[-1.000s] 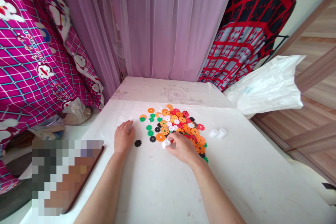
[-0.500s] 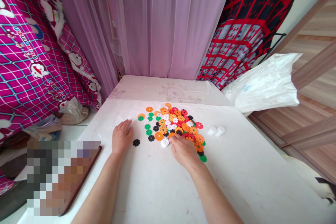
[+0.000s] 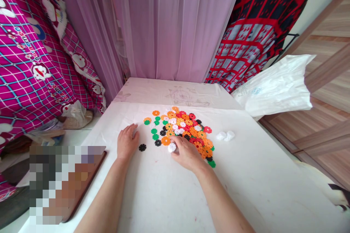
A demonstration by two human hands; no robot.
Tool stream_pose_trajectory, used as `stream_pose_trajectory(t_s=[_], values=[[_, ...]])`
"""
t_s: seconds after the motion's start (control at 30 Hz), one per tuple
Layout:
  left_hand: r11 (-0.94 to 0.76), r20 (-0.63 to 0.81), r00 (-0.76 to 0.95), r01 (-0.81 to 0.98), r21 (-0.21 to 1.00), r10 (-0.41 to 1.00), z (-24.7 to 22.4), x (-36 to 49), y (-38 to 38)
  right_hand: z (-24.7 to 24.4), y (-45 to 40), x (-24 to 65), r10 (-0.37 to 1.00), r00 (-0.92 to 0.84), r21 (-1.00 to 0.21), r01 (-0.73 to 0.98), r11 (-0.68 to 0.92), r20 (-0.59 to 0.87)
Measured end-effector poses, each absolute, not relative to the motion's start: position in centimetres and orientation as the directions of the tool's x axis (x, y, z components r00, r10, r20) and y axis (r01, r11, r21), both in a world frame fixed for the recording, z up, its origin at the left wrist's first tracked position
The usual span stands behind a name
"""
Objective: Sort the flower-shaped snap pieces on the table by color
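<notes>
My left hand (image 3: 127, 141) lies on the white-covered table, its fingers loosely stretched out and holding nothing. Just right of it is a single black notched snowflake disc (image 3: 142, 147). At the near edge of a heap of colourful snowflake discs (image 3: 188, 123), my right hand (image 3: 186, 153) has its thumb and index finger spread on either side of a white snowflake disc (image 3: 172, 147), perhaps several stacked. Contact with it is not plain. An orange disc (image 3: 165, 141) lies just beyond the index finger. The other right fingers are partly hidden.
Two white clumps of discs (image 3: 225, 135) lie right of the heap. Scattered green discs (image 3: 155, 137) edge its left side. A white plastic bag (image 3: 279, 87) stands at the table's right edge. A blurred-out flat object (image 3: 68, 185) rests at the left edge.
My right hand has shifted slightly left, and its thumb and index finger have spread around the white disc. My left hand has stayed in place.
</notes>
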State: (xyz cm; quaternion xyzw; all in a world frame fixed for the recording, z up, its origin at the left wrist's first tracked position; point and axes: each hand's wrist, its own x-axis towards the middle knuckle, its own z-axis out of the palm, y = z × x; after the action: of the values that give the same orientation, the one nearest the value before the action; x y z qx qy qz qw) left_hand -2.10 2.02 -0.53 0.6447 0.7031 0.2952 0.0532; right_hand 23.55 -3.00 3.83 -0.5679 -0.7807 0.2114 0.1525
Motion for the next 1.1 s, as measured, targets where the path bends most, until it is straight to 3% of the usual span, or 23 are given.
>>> stream_pose_trajectory(t_s=[0.37,0.53,0.7,0.8,1.1], values=[[-0.004,0.300,-0.164,0.871,0.491,0.940,-0.5,-2.1,2.0,3.2,-2.9,23.3,0.953,-0.300,-0.512,0.814,0.274,0.034],[-0.009,0.311,-0.169,0.867,0.498,0.935,-0.7,-2.2,2.1,3.3,-1.8,24.6,0.955,-0.272,-0.543,0.787,0.292,0.118],[-0.007,0.307,-0.165,0.871,0.491,0.937,-0.7,-2.2,2.1,3.8,1.1,26.2,0.988,-0.027,-0.325,0.943,0.077,0.154],[-0.008,0.308,-0.166,0.871,0.491,0.937,-0.7,-2.1,2.0,4.0,2.2,26.3,0.994,-0.026,-0.218,0.975,0.048,0.103],[-0.012,0.315,-0.163,0.873,0.487,0.935,-0.8,-2.2,2.1,4.0,2.2,26.2,0.999,-0.036,-0.213,0.976,0.037,0.009]])
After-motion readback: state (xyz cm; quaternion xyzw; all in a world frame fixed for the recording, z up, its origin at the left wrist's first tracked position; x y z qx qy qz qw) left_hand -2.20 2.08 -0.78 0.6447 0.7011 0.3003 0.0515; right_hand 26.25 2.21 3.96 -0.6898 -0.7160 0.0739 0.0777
